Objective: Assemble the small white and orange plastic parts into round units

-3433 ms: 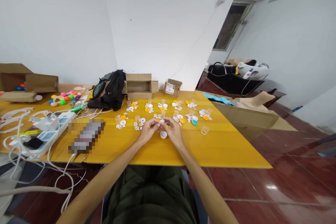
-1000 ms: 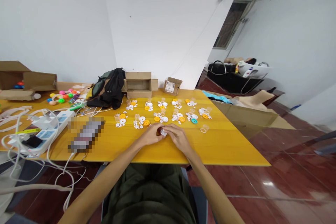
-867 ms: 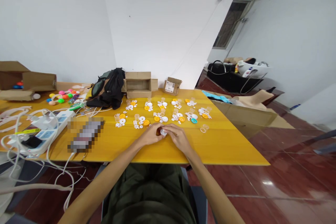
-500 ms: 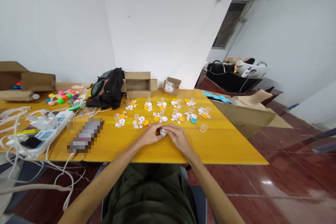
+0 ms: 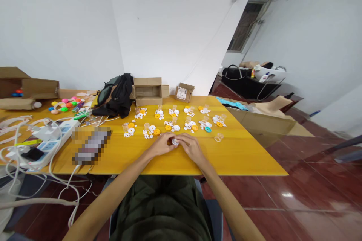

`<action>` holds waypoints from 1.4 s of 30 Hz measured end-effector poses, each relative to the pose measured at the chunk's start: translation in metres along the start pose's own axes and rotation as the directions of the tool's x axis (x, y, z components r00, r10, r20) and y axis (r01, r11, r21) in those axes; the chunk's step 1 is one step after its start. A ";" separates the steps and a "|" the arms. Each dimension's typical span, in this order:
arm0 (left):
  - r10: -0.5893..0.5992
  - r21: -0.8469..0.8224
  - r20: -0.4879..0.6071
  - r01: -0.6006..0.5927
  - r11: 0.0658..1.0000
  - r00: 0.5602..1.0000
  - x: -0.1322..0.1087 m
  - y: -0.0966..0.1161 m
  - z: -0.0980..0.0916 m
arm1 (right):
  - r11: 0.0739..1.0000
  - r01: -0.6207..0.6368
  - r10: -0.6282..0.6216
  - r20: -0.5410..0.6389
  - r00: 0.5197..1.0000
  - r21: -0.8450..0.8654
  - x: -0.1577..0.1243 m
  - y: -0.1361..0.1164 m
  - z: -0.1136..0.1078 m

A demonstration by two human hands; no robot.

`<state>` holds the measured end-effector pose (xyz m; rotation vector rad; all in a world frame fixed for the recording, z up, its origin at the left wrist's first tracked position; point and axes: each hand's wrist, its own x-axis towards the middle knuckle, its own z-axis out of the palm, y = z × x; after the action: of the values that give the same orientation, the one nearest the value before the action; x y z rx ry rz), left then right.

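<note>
A small clear plastic cup [image 5: 175, 142] with something white at its mouth is between my hands, over the front half of the table. My left hand [image 5: 162, 144] is closed around the cup from the left. From the right, the fingers of my right hand [image 5: 192, 147] pinch at its rim; what exactly they grip is too small to tell. Just beyond my hands lie a white wheel-like disc [image 5: 177, 128], an orange disc [image 5: 157, 132] and a teal disc [image 5: 208, 129]. A second clear cup [image 5: 218, 137] lies tilted on the right.
Several groups of clear cups, discs and dice-like pieces cover the middle of the yellow table [image 5: 249, 158]. Behind them stand an open cardboard box [image 5: 148, 101], a smaller box [image 5: 184, 93] and a black bag [image 5: 120, 99]. A power strip [image 5: 63, 131] with tangled white cables sits at left.
</note>
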<state>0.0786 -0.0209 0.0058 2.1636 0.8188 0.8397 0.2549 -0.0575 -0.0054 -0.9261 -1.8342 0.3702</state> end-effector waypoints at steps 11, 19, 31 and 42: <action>0.013 0.003 0.004 -0.013 1.000 1.000 0.001 0.000 0.000 | 0.998 0.041 -0.042 -0.014 0.999 -0.053 -0.002 0.003 0.002; 0.005 -0.005 0.009 -0.005 1.000 1.000 0.001 0.000 -0.001 | 0.999 0.036 -0.036 0.002 0.999 -0.040 -0.001 0.002 0.001; -0.014 -0.028 0.016 0.014 0.999 1.000 0.000 0.000 -0.001 | 0.999 0.010 -0.010 0.017 1.000 -0.047 -0.002 0.003 0.001; -0.027 -0.041 0.011 0.028 0.999 1.000 0.001 0.002 -0.001 | 0.998 0.034 -0.033 0.014 0.999 -0.054 -0.001 0.003 0.001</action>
<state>0.0790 -0.0208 0.0087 2.1143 0.8172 0.8238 0.2556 -0.0568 -0.0082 -0.9303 -1.8772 0.3075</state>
